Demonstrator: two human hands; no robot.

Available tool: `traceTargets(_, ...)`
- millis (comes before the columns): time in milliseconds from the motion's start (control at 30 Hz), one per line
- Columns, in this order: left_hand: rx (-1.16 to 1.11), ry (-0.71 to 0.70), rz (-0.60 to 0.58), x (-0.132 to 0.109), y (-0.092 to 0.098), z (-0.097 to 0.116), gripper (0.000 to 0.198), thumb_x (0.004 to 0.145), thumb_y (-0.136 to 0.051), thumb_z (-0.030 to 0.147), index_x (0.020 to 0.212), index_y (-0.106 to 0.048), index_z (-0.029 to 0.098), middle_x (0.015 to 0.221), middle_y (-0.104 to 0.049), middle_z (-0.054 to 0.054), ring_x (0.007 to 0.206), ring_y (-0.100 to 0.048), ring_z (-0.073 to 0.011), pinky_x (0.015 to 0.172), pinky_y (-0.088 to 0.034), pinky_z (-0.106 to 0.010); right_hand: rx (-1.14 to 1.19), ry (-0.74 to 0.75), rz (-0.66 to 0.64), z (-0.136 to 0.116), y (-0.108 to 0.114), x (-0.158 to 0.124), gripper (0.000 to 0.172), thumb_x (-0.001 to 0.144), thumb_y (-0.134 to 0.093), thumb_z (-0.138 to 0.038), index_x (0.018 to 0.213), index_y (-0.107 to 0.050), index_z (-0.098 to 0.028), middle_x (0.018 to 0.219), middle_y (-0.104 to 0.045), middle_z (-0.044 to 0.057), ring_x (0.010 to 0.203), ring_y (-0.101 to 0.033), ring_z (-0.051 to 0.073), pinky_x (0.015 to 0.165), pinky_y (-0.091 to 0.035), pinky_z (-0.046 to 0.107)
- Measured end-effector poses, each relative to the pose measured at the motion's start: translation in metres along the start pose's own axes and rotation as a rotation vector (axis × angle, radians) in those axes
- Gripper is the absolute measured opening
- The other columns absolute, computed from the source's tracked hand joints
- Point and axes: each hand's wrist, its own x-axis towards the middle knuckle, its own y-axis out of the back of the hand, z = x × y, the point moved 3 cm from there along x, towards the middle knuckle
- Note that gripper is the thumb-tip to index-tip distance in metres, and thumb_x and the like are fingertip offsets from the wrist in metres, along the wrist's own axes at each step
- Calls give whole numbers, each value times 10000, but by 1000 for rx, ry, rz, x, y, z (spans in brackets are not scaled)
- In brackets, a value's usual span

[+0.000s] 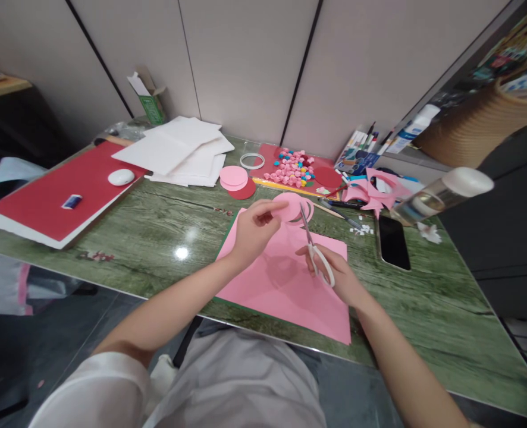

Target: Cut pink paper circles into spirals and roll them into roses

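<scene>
My left hand (252,229) pinches a pink paper circle (290,208) just above the table, fingers closed on its left edge. My right hand (332,273) grips white-handled scissors (314,246), whose blades point up into the circle's right side, where a thin strip of pink paper curls away. Both hands hover over a large pink sheet (285,285) that lies on a green sheet at the table's near edge.
The green wood-grain table (156,232) also holds a red board (62,190) with a white mouse (121,176), white sheets (178,151), cut circles (234,178), a tape ring (251,160), coloured pompoms (292,169), pink scraps (373,190), pens, a black phone (392,241) and a bottle (442,193).
</scene>
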Motion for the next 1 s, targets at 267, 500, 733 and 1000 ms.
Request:
traceTargets(267, -53, -16, 8, 2, 4, -1, 338, 672, -496, 17, 860, -691, 219, 857, -617, -24, 813, -548, -130, 685, -408, -244, -10, -30, -75, -7, 3, -2, 237, 849, -411, -284, 997, -571, -189, 644, -447, -28, 597, -435, 110, 583, -376, 245)
traceTargets(500, -51, 8, 56, -2, -2, -4, 247, 701, -641, 207, 947, -658, 213, 960, -597, -55, 882, -557, -150, 721, -444, -256, -33, -19, -68, -5, 0, -1, 257, 855, -394, -303, 1007, -566, -188, 644, -458, -20, 610, -449, 119, 595, -385, 251)
traceTargets(733, 10, -4, 26, -3, -3, -4, 240, 709, -635, 198, 946, -658, 227, 932, -593, -45, 821, -547, -135, 659, -437, -239, -19, 3, -31, -3, -3, 0, 286, 855, -396, -375, 1010, -569, -209, 654, -464, -16, 635, -465, 131, 600, -397, 254)
traceTargets(1000, 28, 1, -14, -4, -4, -4, 251, 708, -622, 172, 953, -654, 216, 931, -586, -50, 810, -541, -136, 629, -425, -233, -49, 13, -6, -2, -3, -1, 305, 870, -382, -396, 1045, -554, -215, 672, -469, -11, 635, -456, 131, 609, -382, 260)
